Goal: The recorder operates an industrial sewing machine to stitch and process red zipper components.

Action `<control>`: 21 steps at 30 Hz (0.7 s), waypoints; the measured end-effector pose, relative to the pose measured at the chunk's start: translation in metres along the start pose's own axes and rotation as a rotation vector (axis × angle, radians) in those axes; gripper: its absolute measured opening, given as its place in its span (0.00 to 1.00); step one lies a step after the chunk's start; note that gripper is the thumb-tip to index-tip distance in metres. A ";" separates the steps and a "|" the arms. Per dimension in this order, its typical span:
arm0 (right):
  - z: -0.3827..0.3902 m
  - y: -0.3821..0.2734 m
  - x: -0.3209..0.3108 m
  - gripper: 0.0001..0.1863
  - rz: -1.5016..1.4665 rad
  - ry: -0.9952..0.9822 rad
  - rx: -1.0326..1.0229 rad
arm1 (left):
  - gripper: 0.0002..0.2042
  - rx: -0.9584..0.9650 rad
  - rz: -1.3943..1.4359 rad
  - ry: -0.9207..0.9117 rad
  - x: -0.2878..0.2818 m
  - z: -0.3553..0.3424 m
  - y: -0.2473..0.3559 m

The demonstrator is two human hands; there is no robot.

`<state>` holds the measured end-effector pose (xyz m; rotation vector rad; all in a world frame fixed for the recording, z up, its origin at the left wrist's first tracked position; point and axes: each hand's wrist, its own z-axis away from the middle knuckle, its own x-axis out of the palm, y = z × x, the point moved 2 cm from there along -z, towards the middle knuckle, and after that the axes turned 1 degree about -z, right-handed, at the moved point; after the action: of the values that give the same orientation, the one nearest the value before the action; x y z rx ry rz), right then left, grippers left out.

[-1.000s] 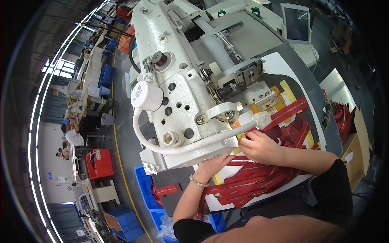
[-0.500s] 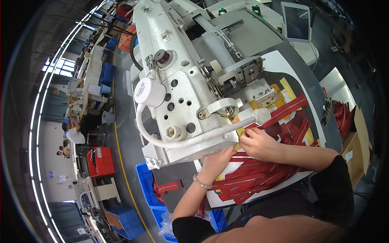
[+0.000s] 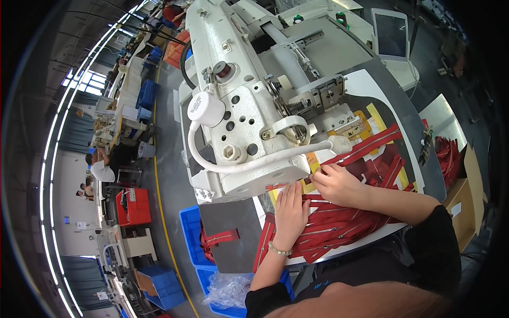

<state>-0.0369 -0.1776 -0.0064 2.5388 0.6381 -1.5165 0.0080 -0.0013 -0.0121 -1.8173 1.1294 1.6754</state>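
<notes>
The grey bench (image 3: 233,259) carries a bulky white sewing machine (image 3: 249,100), its head pointing toward the near edge. Just off the right edge stands a cardboard box (image 3: 466,213); by the left edge, a blue bin (image 3: 189,233). Red zippers (image 3: 339,230) lie heaped along the near edge, before the person seated there, and another strip (image 3: 222,237) crosses the left edge. The left hand (image 3: 292,212) lies back upward by the machine's head, fingers straight and close together; the right hand (image 3: 336,185) is narrow, fingers bent beside it. I can't tell what either grips. A beaded bracelet (image 3: 279,250) circles the left wrist.
</notes>
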 end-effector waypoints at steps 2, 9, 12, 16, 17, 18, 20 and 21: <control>0.000 0.000 0.000 0.10 -0.002 0.006 0.001 | 0.27 0.004 0.029 0.036 0.001 -0.001 0.001; 0.001 0.000 0.000 0.11 -0.016 0.024 -0.004 | 0.24 0.007 -0.139 0.055 -0.003 -0.009 0.000; 0.001 0.001 0.002 0.10 -0.020 0.023 0.000 | 0.23 0.005 -0.163 0.059 0.000 -0.011 -0.003; 0.001 0.001 0.001 0.10 -0.016 -0.005 -0.006 | 0.23 0.052 -0.241 0.092 0.001 -0.014 -0.002; 0.000 0.001 0.001 0.10 -0.014 0.000 -0.008 | 0.23 0.061 -0.268 0.101 0.002 -0.015 -0.002; 0.000 0.002 0.001 0.10 -0.012 0.006 -0.010 | 0.23 0.062 -0.265 0.098 0.003 -0.015 -0.001; 0.001 0.003 0.001 0.10 -0.008 -0.001 -0.012 | 0.23 0.059 -0.319 0.101 0.006 -0.016 0.000; 0.001 0.004 0.001 0.10 -0.003 -0.006 -0.017 | 0.23 0.060 -0.317 0.101 0.007 -0.016 0.000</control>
<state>-0.0353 -0.1810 -0.0080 2.5217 0.6513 -1.5122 0.0174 -0.0151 -0.0155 -1.9426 0.8645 1.3682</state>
